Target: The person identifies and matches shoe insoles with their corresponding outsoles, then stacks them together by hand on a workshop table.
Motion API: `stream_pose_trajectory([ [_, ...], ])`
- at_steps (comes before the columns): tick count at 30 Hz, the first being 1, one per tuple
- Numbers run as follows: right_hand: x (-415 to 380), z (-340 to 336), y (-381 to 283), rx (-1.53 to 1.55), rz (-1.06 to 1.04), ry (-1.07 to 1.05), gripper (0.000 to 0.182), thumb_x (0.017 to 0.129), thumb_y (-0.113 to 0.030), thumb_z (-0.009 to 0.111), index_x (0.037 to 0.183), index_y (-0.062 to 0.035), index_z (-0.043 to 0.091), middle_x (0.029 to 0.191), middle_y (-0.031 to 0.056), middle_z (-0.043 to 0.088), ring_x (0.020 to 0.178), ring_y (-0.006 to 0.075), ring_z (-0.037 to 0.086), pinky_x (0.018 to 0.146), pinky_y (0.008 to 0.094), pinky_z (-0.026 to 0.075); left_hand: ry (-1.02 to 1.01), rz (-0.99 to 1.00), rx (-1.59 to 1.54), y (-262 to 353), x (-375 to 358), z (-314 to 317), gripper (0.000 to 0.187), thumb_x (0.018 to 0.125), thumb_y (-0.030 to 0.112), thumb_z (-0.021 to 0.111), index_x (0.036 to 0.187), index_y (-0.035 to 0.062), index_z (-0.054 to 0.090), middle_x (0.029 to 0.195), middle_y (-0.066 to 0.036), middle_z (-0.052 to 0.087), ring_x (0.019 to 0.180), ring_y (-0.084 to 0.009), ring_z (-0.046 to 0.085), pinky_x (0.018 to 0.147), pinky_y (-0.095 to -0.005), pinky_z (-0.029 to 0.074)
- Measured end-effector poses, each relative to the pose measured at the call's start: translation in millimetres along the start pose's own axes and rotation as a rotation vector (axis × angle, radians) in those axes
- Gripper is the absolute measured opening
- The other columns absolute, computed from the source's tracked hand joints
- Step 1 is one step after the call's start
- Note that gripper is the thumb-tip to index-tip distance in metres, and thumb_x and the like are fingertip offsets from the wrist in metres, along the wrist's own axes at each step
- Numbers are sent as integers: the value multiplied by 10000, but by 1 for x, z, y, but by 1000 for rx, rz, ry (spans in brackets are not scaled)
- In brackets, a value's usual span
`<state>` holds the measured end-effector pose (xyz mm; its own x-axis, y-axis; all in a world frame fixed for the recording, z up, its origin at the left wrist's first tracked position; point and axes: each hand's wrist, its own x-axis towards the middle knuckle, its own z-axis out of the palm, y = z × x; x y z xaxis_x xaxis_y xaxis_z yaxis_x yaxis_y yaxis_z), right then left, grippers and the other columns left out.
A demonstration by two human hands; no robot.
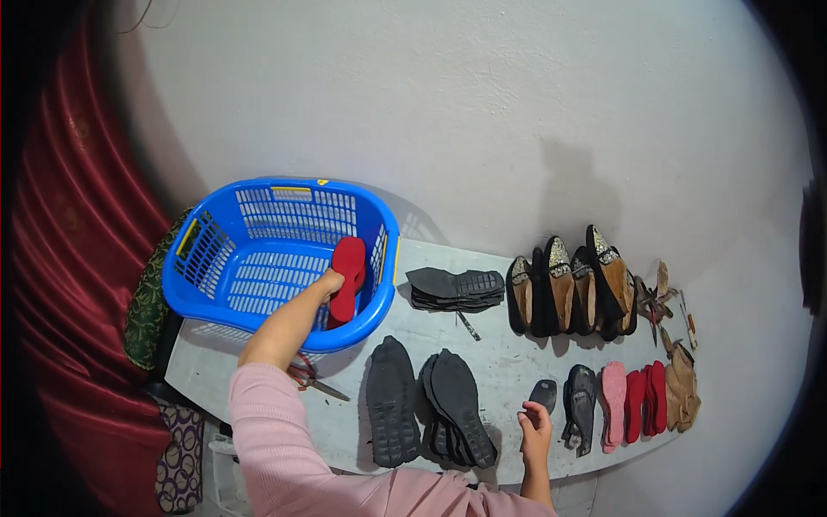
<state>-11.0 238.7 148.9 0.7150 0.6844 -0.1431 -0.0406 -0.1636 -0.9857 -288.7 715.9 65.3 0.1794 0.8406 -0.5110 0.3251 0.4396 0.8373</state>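
Note:
My left hand reaches into the blue plastic basket and is closed around red insoles, which stand at the basket's right side. My right hand hovers at the front of the table, fingers loosely bent and apart, with nothing seen in it. Just beyond its fingertips lies a small dark grey sole piece. Left of it are black shoe soles in two groups, one and a fanned stack. A further stack of black soles lies behind.
Several black loafers with glittery toes stand at the back right. Along the right front lie grey sole pieces, pink insoles, more red insoles and a brown bundle. Scissors rest below the basket. A red curtain hangs left.

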Motion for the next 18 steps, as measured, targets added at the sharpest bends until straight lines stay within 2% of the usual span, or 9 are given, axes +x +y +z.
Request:
stream_pose_trajectory([
  [2,-2,-4,0,-15,4,17,246,801,-16,582,1046,-12,557,950,47,578,866,113,542,779,243,429,-90,-8,-46,-9,-5,-3,360,856,42,435,1208,-31,459,1061,-167,585,955,-280,598,800,-452,491],
  [3,-2,-4,0,-17,1,22,245,808,-23,582,1052,-14,556,938,49,577,849,112,537,759,238,428,-157,16,35,-16,0,-6,429,872,142,490,1265,-12,412,1138,-195,564,1021,-314,578,875,-455,458],
  [9,-3,-3,5,-1,0,11,246,815,-34,587,1059,-20,558,947,52,577,843,115,537,742,233,426,90,78,898,-24,3,5,526,854,272,547,1282,4,402,1182,-238,538,1078,-360,541,932,-446,416],
  [11,-3,-3,12,0,-6,-4,249,815,-38,589,1062,-22,558,955,52,579,848,118,540,744,237,430,140,98,1043,-19,-5,3,600,842,335,559,1307,4,374,1215,-256,507,1125,-381,498,966,-437,387],
  [13,-3,-3,15,-9,-5,-14,252,816,-45,591,1065,-21,557,964,53,581,856,123,544,750,245,436,141,122,1046,-3,-14,7,715,824,418,564,1351,0,322,1269,-278,454,1198,-407,425,1013,-423,341],
  [15,-4,-2,12,-25,-10,-43,252,820,-57,592,1066,-18,555,982,56,579,871,131,550,763,256,444,38,299,1032,5,1,-7,665,806,434,578,1271,-19,436,1216,-280,497,1168,-405,449,990,-438,361],
  [17,-3,-4,10,-36,-16,-69,251,823,-66,591,1066,-15,553,1004,60,573,885,139,557,775,265,450,249,615,921,19,-9,-15,424,787,315,616,1087,15,600,1115,-244,564,1075,-389,507,940,-436,394],
  [18,-2,-6,11,-37,-21,-81,250,825,-70,591,1065,-14,552,1017,62,568,890,143,561,781,268,452,318,769,807,31,-20,-20,363,793,267,615,1064,25,612,1098,-221,577,1059,-371,519,924,-426,405],
])
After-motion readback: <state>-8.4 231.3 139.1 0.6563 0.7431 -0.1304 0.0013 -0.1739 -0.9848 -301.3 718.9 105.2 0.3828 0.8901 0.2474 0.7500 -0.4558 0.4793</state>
